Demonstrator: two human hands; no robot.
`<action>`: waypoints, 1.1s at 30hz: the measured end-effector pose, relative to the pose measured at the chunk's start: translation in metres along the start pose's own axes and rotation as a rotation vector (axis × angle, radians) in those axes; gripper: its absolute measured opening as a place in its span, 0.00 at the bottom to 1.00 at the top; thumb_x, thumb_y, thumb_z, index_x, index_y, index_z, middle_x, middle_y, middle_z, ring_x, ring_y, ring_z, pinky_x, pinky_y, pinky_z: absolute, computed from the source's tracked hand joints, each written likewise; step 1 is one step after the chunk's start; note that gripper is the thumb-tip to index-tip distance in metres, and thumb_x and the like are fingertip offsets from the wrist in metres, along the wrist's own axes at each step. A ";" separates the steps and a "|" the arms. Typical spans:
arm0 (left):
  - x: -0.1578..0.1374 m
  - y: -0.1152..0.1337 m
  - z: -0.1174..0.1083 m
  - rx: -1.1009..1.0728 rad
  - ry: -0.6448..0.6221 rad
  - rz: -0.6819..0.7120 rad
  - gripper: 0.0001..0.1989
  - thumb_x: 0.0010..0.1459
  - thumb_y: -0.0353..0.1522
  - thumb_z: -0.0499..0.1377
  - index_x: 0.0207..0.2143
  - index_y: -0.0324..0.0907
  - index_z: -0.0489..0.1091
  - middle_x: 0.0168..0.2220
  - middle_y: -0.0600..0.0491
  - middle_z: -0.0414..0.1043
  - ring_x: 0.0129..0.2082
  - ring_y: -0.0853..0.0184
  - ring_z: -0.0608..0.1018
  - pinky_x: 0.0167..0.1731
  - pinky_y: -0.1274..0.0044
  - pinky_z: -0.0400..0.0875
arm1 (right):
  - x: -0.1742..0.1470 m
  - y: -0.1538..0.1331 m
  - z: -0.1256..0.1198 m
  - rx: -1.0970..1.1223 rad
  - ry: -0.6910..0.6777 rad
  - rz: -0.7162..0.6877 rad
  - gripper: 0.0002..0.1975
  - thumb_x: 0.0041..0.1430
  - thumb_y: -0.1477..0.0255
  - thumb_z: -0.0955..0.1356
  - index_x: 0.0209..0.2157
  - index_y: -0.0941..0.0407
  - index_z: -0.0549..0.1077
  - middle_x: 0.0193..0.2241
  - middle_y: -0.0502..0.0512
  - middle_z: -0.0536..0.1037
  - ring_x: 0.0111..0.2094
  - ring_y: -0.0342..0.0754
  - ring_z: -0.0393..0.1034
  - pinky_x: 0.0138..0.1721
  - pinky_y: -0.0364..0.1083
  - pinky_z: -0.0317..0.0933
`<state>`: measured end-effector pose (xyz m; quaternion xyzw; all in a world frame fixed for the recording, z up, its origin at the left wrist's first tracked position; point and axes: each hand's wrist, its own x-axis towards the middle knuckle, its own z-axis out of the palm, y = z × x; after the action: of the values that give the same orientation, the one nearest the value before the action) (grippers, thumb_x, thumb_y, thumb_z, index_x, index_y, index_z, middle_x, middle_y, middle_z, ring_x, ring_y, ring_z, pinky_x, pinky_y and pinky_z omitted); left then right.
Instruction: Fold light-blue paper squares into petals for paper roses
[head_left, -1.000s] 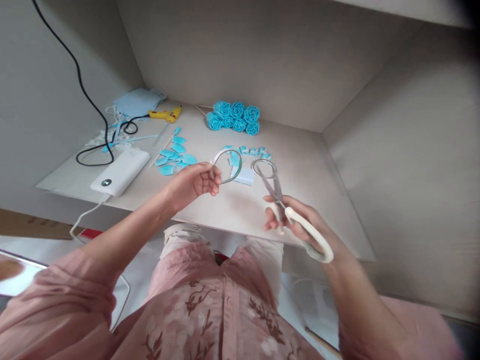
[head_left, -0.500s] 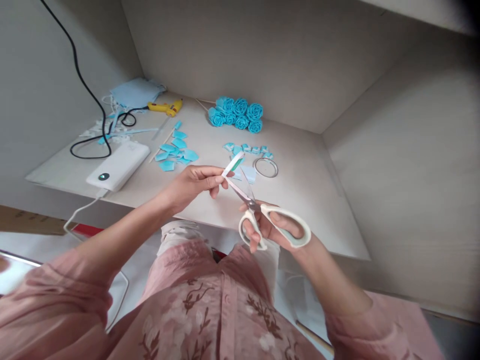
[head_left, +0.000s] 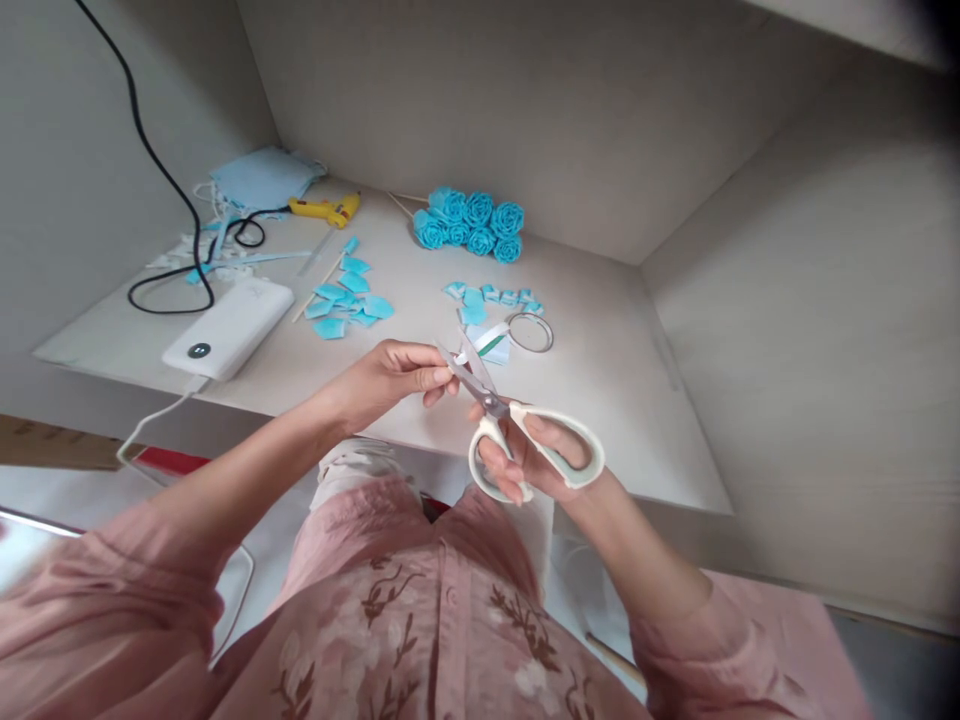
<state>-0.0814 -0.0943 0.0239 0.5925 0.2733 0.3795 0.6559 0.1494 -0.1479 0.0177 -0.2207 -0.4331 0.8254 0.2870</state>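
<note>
My left hand [head_left: 390, 382] pinches a narrow white strip [head_left: 493, 333] with a green face between thumb and fingers. Its free end points away to the right, over the table. My right hand [head_left: 536, 455] has its fingers through the cream handle loops of a pair of scissors [head_left: 491, 404]. Their blades are parted and straddle the strip close to my left fingertips; whether they have cut into it I cannot tell. Just beyond the strip lie a pale blue square piece [head_left: 498, 352], a round ring [head_left: 531, 333] and small folded blue pieces [head_left: 491, 294].
Blue petal pieces [head_left: 352, 295] lie left of centre, beside a thin stick. Several blue roses [head_left: 480, 210] sit at the back. A yellow glue gun [head_left: 328, 209], face masks [head_left: 266, 178], a white power bank [head_left: 229, 330] and a black cable [head_left: 139, 125] occupy the left. Panels enclose the table.
The scissors have moved left and up, so their blades now straddle the strip near my left fingers. The strip's free end has swung lower and to the right.
</note>
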 end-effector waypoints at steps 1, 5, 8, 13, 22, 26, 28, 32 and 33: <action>0.000 -0.001 0.000 0.004 0.002 0.002 0.12 0.55 0.40 0.67 0.29 0.39 0.79 0.25 0.53 0.71 0.25 0.72 0.67 0.31 0.76 0.63 | 0.000 0.000 0.001 -0.006 0.006 0.002 0.25 0.60 0.51 0.67 0.48 0.57 0.72 0.22 0.46 0.69 0.16 0.39 0.64 0.16 0.39 0.60; -0.001 -0.002 -0.001 0.010 0.014 0.004 0.11 0.55 0.40 0.67 0.29 0.40 0.79 0.26 0.52 0.72 0.25 0.71 0.67 0.30 0.76 0.62 | -0.001 0.003 0.006 -0.008 0.040 -0.015 0.24 0.61 0.52 0.67 0.47 0.57 0.73 0.19 0.43 0.66 0.14 0.37 0.60 0.12 0.37 0.54; -0.002 0.000 0.000 0.026 0.020 0.006 0.11 0.56 0.39 0.66 0.29 0.41 0.80 0.26 0.52 0.72 0.26 0.71 0.67 0.30 0.76 0.62 | -0.001 0.003 0.010 0.027 0.061 -0.042 0.23 0.60 0.53 0.68 0.47 0.57 0.73 0.20 0.43 0.65 0.13 0.35 0.55 0.10 0.36 0.52; -0.004 0.002 0.001 0.068 0.034 0.024 0.11 0.58 0.38 0.65 0.29 0.41 0.79 0.27 0.52 0.71 0.26 0.71 0.66 0.30 0.76 0.61 | -0.003 0.005 0.011 0.093 0.055 -0.039 0.22 0.58 0.55 0.71 0.47 0.56 0.74 0.22 0.43 0.67 0.13 0.33 0.50 0.10 0.36 0.50; -0.003 0.009 -0.001 0.284 0.110 0.034 0.13 0.57 0.40 0.63 0.25 0.40 0.76 0.23 0.55 0.67 0.25 0.72 0.64 0.27 0.77 0.56 | -0.002 0.011 0.018 -0.006 0.182 -0.045 0.22 0.57 0.58 0.72 0.49 0.55 0.76 0.22 0.44 0.64 0.15 0.33 0.47 0.11 0.35 0.44; -0.007 0.014 -0.005 0.378 0.152 0.057 0.15 0.57 0.40 0.62 0.23 0.40 0.73 0.24 0.55 0.68 0.25 0.72 0.66 0.27 0.78 0.58 | 0.003 0.008 0.027 -0.362 0.331 -0.100 0.23 0.58 0.62 0.72 0.53 0.56 0.75 0.19 0.43 0.63 0.17 0.35 0.50 0.15 0.37 0.49; -0.007 0.015 -0.005 0.449 0.197 0.060 0.14 0.57 0.41 0.61 0.26 0.40 0.75 0.24 0.55 0.69 0.25 0.71 0.67 0.28 0.78 0.59 | 0.007 0.006 0.033 -0.667 0.351 -0.164 0.21 0.56 0.64 0.73 0.51 0.55 0.77 0.20 0.44 0.68 0.19 0.36 0.55 0.20 0.38 0.55; -0.013 0.021 -0.013 0.713 0.358 0.083 0.14 0.59 0.41 0.59 0.34 0.41 0.79 0.22 0.55 0.70 0.24 0.70 0.69 0.26 0.78 0.60 | 0.012 -0.001 0.043 -1.074 0.158 -0.285 0.19 0.54 0.66 0.74 0.49 0.53 0.79 0.35 0.53 0.80 0.30 0.42 0.70 0.33 0.41 0.64; -0.020 0.025 -0.018 0.802 0.426 0.109 0.13 0.59 0.40 0.59 0.34 0.41 0.79 0.24 0.55 0.72 0.26 0.69 0.71 0.27 0.77 0.62 | 0.011 -0.004 0.042 -1.070 0.136 -0.289 0.20 0.54 0.66 0.74 0.49 0.53 0.78 0.37 0.54 0.81 0.31 0.42 0.71 0.34 0.42 0.65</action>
<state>-0.1115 -0.1000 0.0439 0.7220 0.4959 0.3910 0.2828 0.1167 -0.1638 0.0420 -0.3267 -0.7982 0.4265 0.2724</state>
